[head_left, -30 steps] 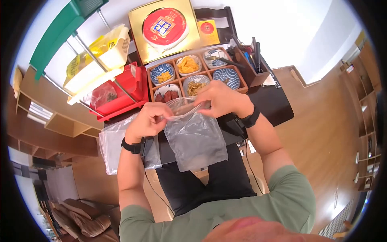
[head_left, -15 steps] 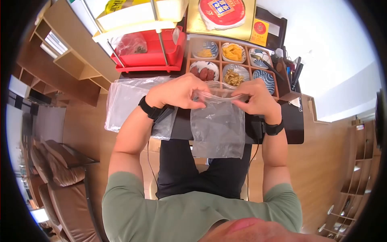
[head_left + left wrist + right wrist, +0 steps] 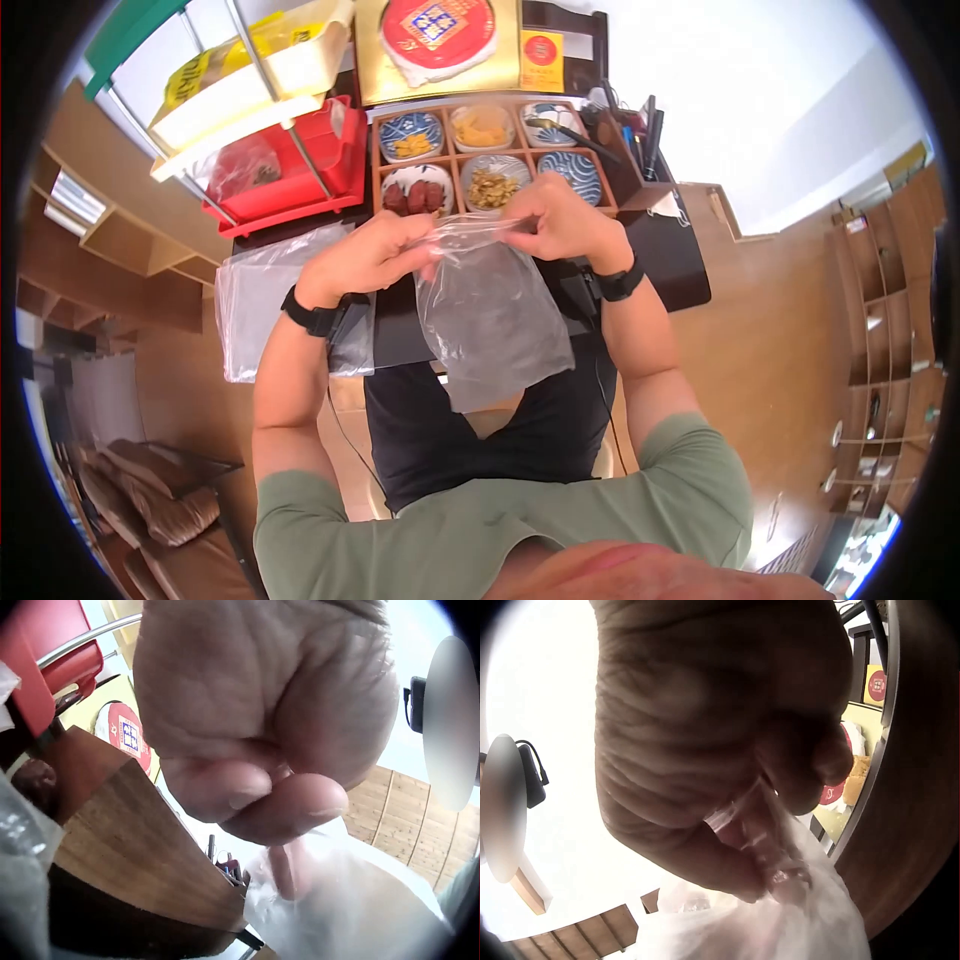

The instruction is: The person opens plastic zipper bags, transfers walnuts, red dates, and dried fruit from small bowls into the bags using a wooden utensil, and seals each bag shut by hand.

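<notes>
A clear plastic bag (image 3: 495, 320) hangs by its top edge between the two hands, in front of the table's near edge. My left hand (image 3: 370, 258) pinches the left end of that edge with curled fingers and thumb. At the other end, my right hand (image 3: 572, 222) pinches the film, and the bag (image 3: 780, 915) gathers in folds under its fingers in the right wrist view. Just beyond the hands stands a wooden divided box (image 3: 452, 172) with small bowls. These hold walnut-like pieces (image 3: 492, 188), dark red dried fruit (image 3: 415, 197) and yellow pieces (image 3: 480, 128).
More clear bags (image 3: 262, 300) lie flat at the table's left. A red tray (image 3: 300, 165) under a cream tray (image 3: 250, 95) stands behind them. A gold box (image 3: 385, 85) is at the back, and a pen holder (image 3: 625, 170) stands right of the divided box.
The head view has swung about. Both hands keep hold of the bag's top edge, which now looks pulled straighter, with its mouth narrower than half a second ago.
</notes>
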`<state>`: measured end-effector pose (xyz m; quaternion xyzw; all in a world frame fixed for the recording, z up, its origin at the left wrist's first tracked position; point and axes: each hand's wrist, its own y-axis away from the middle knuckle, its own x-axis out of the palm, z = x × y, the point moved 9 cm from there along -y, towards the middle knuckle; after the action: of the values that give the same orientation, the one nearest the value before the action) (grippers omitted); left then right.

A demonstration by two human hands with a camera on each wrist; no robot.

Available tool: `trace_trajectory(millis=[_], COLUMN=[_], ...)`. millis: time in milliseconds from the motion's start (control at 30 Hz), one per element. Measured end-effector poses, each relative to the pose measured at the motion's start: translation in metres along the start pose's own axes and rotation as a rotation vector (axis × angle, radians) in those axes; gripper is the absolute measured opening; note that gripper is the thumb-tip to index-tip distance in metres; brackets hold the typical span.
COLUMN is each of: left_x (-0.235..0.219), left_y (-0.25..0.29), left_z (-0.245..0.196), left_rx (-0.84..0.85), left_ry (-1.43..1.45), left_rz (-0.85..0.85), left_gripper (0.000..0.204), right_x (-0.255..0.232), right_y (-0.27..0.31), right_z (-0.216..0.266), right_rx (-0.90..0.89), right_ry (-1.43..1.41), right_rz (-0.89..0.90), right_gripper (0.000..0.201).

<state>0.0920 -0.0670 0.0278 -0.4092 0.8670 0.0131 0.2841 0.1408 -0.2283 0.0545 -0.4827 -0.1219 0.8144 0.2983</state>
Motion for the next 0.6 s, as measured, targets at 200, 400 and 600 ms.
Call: trace_trajectory(millis=[200, 400, 600], left_x=[0.006, -0.014, -0.006], left_y=[0.001, 0.003, 0.0], left_z=[-0.006, -0.023, -0.013], left_rx=[-0.034, 0.156, 0.141], left_ry=[-0.121, -0.514, -0.44], left_rz=[0.119, -0.157, -0.09], left_gripper=[0.03, 0.016, 0.016], right_x=[-0.007, 0.007, 0.012], right_y=[0.0, 0.005, 0.004], right_z=[0.004, 0.0, -0.007], right_rx=[-0.041, 0.055, 0.023], right_ry=[-0.135, -0.554, -0.349], right_rz=[-0.04, 0.176, 0.118], right_gripper=[0.009, 0.013, 0.014])
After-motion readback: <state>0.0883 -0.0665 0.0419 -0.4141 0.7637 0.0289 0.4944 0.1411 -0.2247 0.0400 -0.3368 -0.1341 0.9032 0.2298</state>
